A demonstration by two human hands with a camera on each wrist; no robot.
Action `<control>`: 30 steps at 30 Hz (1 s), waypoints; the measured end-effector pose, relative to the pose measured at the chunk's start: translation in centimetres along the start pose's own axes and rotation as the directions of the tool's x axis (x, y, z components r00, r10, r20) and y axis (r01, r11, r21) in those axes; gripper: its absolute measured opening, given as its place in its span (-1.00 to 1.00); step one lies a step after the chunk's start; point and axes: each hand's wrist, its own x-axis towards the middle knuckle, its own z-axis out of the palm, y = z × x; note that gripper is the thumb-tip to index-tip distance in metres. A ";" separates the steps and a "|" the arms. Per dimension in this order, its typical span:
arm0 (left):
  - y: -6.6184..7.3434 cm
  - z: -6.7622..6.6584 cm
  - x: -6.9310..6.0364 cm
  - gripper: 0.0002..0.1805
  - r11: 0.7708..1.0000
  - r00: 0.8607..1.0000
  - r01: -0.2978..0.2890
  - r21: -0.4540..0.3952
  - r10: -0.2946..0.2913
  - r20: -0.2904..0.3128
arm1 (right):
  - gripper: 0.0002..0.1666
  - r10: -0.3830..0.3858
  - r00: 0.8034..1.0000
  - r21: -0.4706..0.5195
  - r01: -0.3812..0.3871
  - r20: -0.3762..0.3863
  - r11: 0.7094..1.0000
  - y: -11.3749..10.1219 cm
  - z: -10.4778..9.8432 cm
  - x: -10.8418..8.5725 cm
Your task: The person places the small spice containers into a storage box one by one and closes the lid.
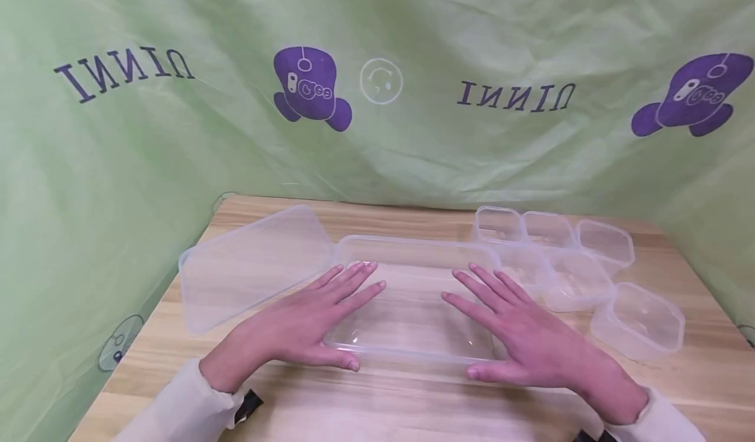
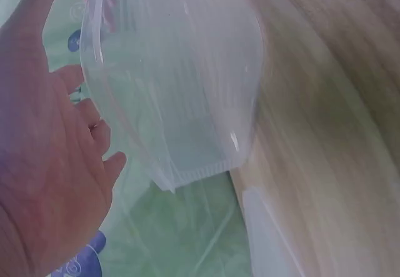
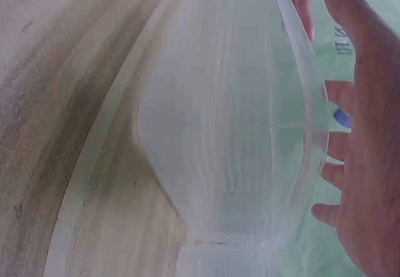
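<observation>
Both hands are set apart, palms down, with fingers extended and spread; neither grips anything. Left hand is located over the left end of the box, and right hand over its right end. Both thumbs point inward at the near side. Contact between fingers and rim cannot be determined.

The box is clear, rectangular and open at the top. It stands upright at the middle of the wooden table, long side facing the person. The lid, translucent and rectangular, lies at an angle on the table, just beside the box on the left.

Six small clear tubs stand to the right: three in a back row, two directly in front, and one nearer the person at far right. A green curtain with purple figures and lettering hangs behind the table.
</observation>
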 end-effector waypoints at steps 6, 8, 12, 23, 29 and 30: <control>-0.5 0.3 -1.6 0.35 0.982 0.995 0.087 -0.168 -0.094 -0.034 | 0.27 0.029 0.999 0.017 -0.029 -0.031 0.999 0.2 -0.1 -0.5; -0.7 0.5 -2.0 0.38 0.977 0.993 0.103 -0.186 -0.113 -0.045 | 0.26 0.033 0.998 0.024 -0.032 -0.061 0.999 0.3 -0.2 -0.8; -1.0 0.5 -2.3 0.40 0.972 0.990 0.122 -0.202 -0.135 -0.051 | 0.21 0.029 0.992 0.034 -0.025 -0.122 0.999 0.8 -0.5 -1.4; -2.4 0.7 -2.9 0.45 0.932 0.969 0.235 -0.275 -0.248 -0.010 | 0.09 0.094 0.988 0.071 -0.085 -0.126 0.994 2.3 -1.3 -1.7; -2.8 1.3 -3.0 0.45 0.907 0.965 0.251 -0.339 -0.262 0.011 | 0.11 0.146 0.981 0.077 -0.137 -0.125 0.988 2.6 -1.3 -2.6; -2.7 1.5 -3.0 0.45 0.897 0.961 0.263 -0.355 -0.274 0.021 | 0.10 0.152 0.980 0.077 -0.143 -0.126 0.987 2.6 -1.4 -2.8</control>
